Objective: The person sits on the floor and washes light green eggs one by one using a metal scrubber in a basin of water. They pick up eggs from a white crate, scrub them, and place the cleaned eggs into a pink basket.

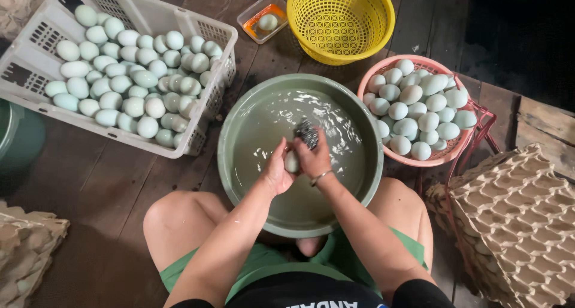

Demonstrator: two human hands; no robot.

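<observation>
Both forearms reach over a green basin (239,122) of water. Left hand (277,167) is closed around a pale egg (291,162); right hand (312,157) grips a steel scourer (307,133) against it (bracelet at wrist). White crate (36,44) and pink basket (446,155) hold more eggs.

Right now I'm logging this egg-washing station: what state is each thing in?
Green basin: holds water.
White crate: heaped with eggs.
Pink basket: full of eggs.
Yellow basket: empty.
Left hand: holds an egg.
Right hand: grips a scrubber.
</observation>
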